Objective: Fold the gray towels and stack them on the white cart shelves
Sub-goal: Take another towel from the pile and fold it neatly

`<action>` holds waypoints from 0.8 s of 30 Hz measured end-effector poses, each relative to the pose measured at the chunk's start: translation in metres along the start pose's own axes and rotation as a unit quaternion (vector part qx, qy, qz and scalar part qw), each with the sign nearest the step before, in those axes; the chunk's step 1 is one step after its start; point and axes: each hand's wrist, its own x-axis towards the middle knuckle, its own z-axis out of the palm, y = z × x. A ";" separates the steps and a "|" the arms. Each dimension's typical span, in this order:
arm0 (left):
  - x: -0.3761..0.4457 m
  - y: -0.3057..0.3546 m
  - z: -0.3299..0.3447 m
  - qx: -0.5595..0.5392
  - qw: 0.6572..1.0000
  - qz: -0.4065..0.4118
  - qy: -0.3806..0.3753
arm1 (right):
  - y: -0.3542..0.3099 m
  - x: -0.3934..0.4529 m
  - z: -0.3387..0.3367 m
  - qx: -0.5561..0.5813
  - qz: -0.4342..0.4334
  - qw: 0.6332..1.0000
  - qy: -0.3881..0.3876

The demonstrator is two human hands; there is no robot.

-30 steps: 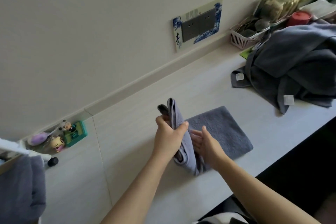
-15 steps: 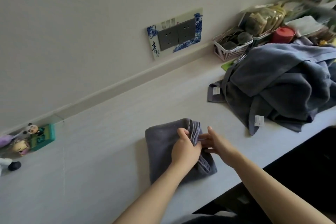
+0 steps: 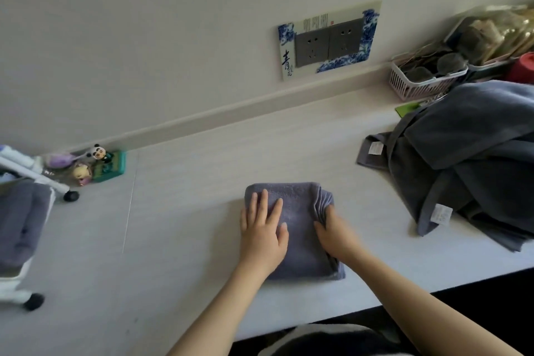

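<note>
On a pale countertop [image 3: 187,211] running along a wall, a person presses a folded gray towel [image 3: 297,228] into a compact rectangle. The left hand [image 3: 264,228] lies flat on the top face, fingers straight and spread, apparently to keep the layers from springing apart. The right hand [image 3: 332,235] sits at the towel's right edge, where the stacked folds show as ridges; its fingers seem to tuck against or under that edge, though blur makes it impossible to tell whether they pinch the cloth or merely push it. The two hands rest a little apart on the same towel, one holding it down, the other squaring its side.

To the right, near but not touching, a heap of unfolded gray towels [image 3: 468,162] waits, white care labels showing at two corners. At the far left edge stands the white cart [image 3: 17,283] on black casters, gray cloth [image 3: 20,225] already lying in it, which suggests earlier towels are stowed there. Small figurines [image 3: 95,165] crowd the wall corner beside the cart; a pink basket [image 3: 419,82] and a decorated socket plate [image 3: 329,40] sit farther along.

The fold looks nearly finished; the likely next step is lifting the bundle leftward to the cart, supporting it from below so the loose right edge does not unroll.
</note>
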 end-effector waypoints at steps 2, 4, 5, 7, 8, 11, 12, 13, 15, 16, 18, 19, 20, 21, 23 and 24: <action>-0.004 0.001 0.010 0.064 0.997 0.002 -0.049 | -0.001 0.000 0.001 -0.006 -0.014 1.000 0.012; -0.005 0.003 0.015 0.092 0.993 0.005 -0.080 | -0.001 -0.003 0.005 -0.008 -0.016 1.000 0.017; -0.005 0.003 0.017 0.097 0.991 0.004 -0.090 | 0.000 -0.005 0.008 -0.022 -0.008 0.999 0.022; -0.007 0.005 0.022 0.097 0.990 -0.002 -0.103 | 0.008 -0.007 0.015 -0.111 0.013 0.992 0.055; -0.006 0.008 0.022 0.096 0.989 -0.007 -0.111 | 0.012 -0.007 0.016 -0.144 0.016 0.986 0.080; -0.008 0.007 0.028 0.072 0.992 -0.016 -0.107 | 0.015 -0.009 0.018 -0.095 0.042 0.991 0.089; -0.008 0.002 0.028 0.061 0.994 -0.004 -0.092 | 0.015 -0.007 0.017 -0.069 0.048 0.993 0.078; -0.007 -0.003 0.029 0.043 0.996 0.014 -0.077 | 0.013 -0.007 0.015 -0.050 0.053 0.995 0.064; -0.010 -0.012 0.025 -0.053 0.998 0.000 -0.018 | 0.015 -0.005 0.010 -0.031 0.055 0.997 0.049; -0.013 -0.015 0.019 -0.121 0.991 -0.048 0.016 | 0.017 -0.003 0.009 -0.019 0.057 0.997 0.045; -0.018 -0.015 0.006 -0.241 0.950 -0.198 0.016 | 0.021 0.000 0.003 0.026 0.087 0.996 0.026; -0.021 -0.017 0.001 -0.283 0.920 -0.270 -0.010 | 0.020 0.001 0.000 0.060 0.104 0.993 0.014; -0.026 -0.025 -0.003 -0.320 0.889 -0.325 -0.040 | 0.016 0.004 0.001 0.091 0.111 0.990 0.003; -0.028 -0.031 -0.005 -0.354 0.865 -0.350 -0.067 | 0.014 0.005 0.001 0.119 0.120 0.986 -0.010; -0.032 -0.044 -0.011 -0.421 0.822 -0.372 -0.093 | 0.005 0.005 0.001 0.175 0.133 0.974 -0.053; -0.033 -0.050 -0.013 -0.465 0.791 -0.386 -0.098 | 0.001 0.003 0.002 0.208 0.143 0.964 -0.082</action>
